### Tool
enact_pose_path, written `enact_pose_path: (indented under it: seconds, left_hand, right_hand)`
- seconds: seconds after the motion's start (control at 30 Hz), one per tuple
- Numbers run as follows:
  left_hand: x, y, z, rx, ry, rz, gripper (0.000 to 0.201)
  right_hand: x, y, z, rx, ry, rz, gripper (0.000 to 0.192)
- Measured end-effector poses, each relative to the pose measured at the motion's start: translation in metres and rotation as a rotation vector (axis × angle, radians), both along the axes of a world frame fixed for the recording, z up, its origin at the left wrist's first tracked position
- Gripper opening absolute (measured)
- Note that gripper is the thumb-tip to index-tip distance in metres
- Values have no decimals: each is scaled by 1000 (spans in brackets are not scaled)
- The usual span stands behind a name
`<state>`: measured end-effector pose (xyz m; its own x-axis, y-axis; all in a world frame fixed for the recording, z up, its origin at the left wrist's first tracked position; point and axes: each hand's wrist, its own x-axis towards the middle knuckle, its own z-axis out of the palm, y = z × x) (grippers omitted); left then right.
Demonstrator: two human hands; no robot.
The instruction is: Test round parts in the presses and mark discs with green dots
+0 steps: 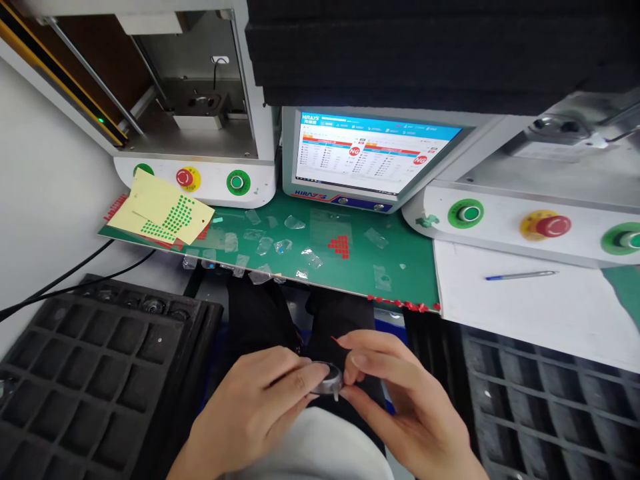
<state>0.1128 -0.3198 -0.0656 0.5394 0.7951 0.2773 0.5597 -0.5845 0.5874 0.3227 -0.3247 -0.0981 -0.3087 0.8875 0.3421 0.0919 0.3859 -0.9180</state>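
Both hands pinch the small round part (pixel 327 377), left hand (pixel 260 400) holding it tight while right hand (pixel 400 393) should peel the red tab (pixel 334 341) slowly and gently.

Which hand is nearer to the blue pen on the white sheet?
Right. The right hand is below and left of the blue pen, pinching the small round part; the left hand is farther left, holding the same part.

**Bench and machines under even light**

A green worktop (pixel 400 267) runs beneath a lit monitor (pixel 370 157) flanked by two white machines (pixel 200 180) (pixel 525 200). A pale wall (pixel 45 200) stands left; black compartment trays (pixel 100 373) (pixel 550 400) sit on either side.
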Motion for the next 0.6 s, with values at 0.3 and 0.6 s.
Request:
enact_pose_path:
  seconds: [0.3, 0.6]
  left_hand:
    - [1, -2, -1, 10, -5, -16, 28]
    - [-1, -1, -1, 42, -10, 8, 28]
  right_hand:
    - [3, -5, -2, 78, 21, -39, 61]
    - [-5, -6, -1, 215, -4, -157, 53]
